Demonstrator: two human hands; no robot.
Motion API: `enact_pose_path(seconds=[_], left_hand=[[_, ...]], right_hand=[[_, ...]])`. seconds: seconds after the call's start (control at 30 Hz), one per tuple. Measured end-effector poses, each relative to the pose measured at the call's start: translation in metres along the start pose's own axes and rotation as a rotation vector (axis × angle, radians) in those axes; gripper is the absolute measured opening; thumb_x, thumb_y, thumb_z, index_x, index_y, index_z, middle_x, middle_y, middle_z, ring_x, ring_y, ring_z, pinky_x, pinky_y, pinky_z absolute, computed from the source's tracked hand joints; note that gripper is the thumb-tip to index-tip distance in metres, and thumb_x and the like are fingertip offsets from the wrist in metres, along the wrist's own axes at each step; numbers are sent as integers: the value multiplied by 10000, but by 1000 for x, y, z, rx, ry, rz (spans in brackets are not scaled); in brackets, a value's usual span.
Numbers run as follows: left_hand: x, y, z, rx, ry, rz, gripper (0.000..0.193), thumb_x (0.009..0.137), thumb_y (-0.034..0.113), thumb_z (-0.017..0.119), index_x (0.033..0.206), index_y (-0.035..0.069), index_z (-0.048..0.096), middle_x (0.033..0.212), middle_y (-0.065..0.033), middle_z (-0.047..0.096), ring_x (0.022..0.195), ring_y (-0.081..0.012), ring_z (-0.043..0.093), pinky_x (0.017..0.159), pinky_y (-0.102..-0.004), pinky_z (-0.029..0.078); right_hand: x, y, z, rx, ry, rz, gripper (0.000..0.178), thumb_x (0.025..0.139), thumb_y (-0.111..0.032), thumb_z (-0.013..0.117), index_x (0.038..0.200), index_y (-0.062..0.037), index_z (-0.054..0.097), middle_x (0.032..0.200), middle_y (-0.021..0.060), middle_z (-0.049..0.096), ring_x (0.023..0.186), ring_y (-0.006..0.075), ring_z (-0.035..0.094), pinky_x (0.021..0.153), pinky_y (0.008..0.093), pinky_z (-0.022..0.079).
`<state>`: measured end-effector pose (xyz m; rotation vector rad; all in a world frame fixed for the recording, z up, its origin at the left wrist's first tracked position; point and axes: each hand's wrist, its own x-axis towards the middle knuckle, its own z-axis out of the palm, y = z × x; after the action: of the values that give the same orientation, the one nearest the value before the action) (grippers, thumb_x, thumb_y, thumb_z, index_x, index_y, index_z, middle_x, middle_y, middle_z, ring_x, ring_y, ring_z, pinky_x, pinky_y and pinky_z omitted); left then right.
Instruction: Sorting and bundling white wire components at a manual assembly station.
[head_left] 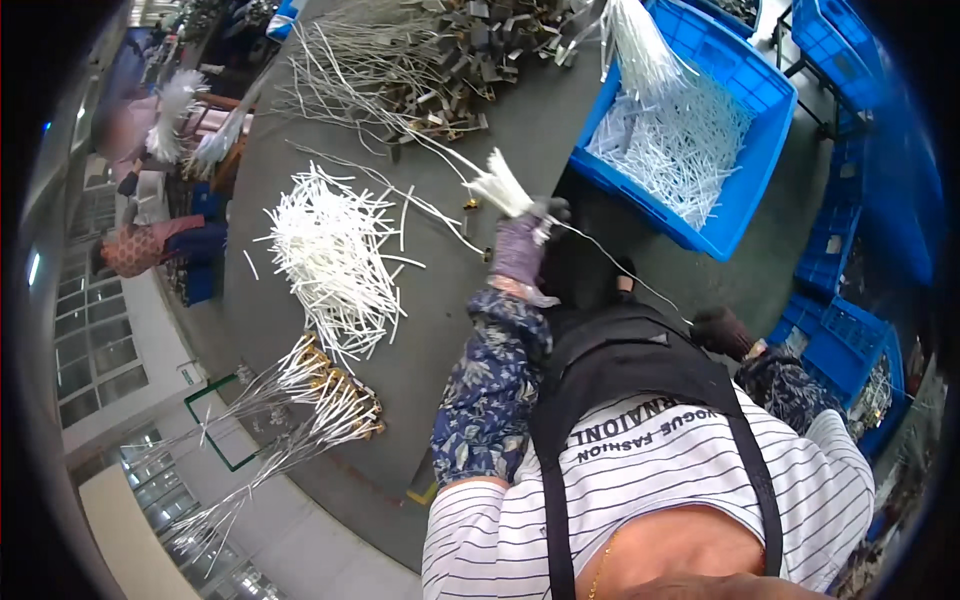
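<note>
My left hand (520, 250), in a greyish-purple glove, is closed round a bundle of short white tubes (497, 186) at the table's near edge. From it a thin wire (630, 272) runs to my right hand (724, 332), which wears a dark glove and is closed at the wire's end, off the table by my side. Left of my left hand, a pile of loose white tubes (335, 260) lies on the grey table (440, 290). A few wires with small brassy ends (470, 204) rest beside the bundle. The fingertips of both hands are partly hidden.
Tangled wires with metal pieces (490, 60) cover the table's far part. Sleeved wires with brassy ends (335, 395) hang over its left edge. At right stands a blue crate (775, 110) of white tubes, with more blue crates (840, 340) beyond. Another person (145, 245) is at far left.
</note>
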<state>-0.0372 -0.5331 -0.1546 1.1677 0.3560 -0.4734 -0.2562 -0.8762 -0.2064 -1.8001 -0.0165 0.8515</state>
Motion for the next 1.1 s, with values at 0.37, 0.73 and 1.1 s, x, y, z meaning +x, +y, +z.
enact_pose_path(seconds=[0.37,0.73,1.1], left_hand=[[-2,52,-55,103,280,149,285,884,341,639,956,66,652,810,-51,671,652,-151,644,512,-272,479],[-35,50,-83,247,166,174,318,908,329,593,827,31,666,746,-10,615,646,-104,574,543,-248,437],[-44,50,-82,84,361,234,377,865,408,656,855,33,632,749,-57,627,636,-158,601,585,-308,519]], right_hand=[[4,-53,-3,246,67,533,147,727,-176,704,795,-49,673,695,19,596,606,113,535,547,290,432],[20,-45,-19,226,-71,487,105,763,-172,661,739,-72,639,629,0,535,517,81,465,465,267,360],[53,-18,6,-925,-109,-218,176,782,-223,566,728,-61,607,697,149,593,638,259,578,581,394,481]])
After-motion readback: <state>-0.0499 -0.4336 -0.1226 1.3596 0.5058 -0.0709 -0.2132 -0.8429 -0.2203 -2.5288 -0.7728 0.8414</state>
